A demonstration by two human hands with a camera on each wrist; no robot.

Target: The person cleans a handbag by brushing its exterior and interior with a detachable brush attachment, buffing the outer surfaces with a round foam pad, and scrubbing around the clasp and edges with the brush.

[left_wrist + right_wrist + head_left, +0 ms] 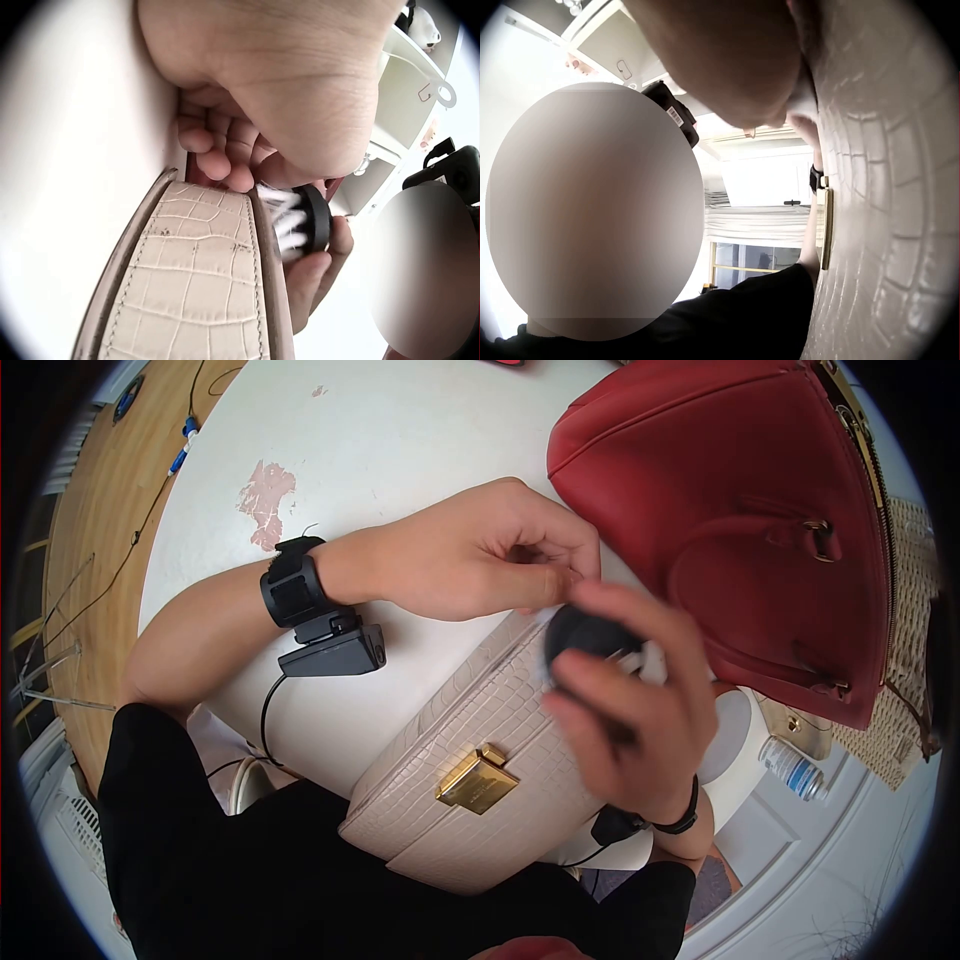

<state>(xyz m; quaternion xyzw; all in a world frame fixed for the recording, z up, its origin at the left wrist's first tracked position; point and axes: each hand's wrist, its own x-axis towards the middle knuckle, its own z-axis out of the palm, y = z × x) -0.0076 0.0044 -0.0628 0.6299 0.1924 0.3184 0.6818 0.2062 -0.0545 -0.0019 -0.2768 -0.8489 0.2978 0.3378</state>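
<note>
A beige crocodile-textured bag (540, 750) with a gold clasp (478, 780) leans at the table's near edge. My left hand (490, 550) is at its upper corner; in the left wrist view its curled fingers (225, 154) hold the bag's end (191, 262), and the thumb is partly hidden. A round black brush (590, 640) is gripped in my right hand (640, 710), blurred, over the bag's upper part. White bristles of the brush (316, 219) face the bag's edge in the left wrist view. The right wrist view shows the bag's front (877, 195) close up, without the brush.
A large red handbag (730, 510) lies on the white table (400, 430) at the upper right. Beside it are a woven mat (905, 550) and a plastic bottle (793, 768). A cable (268, 710) hangs from the left wrist camera (335, 650).
</note>
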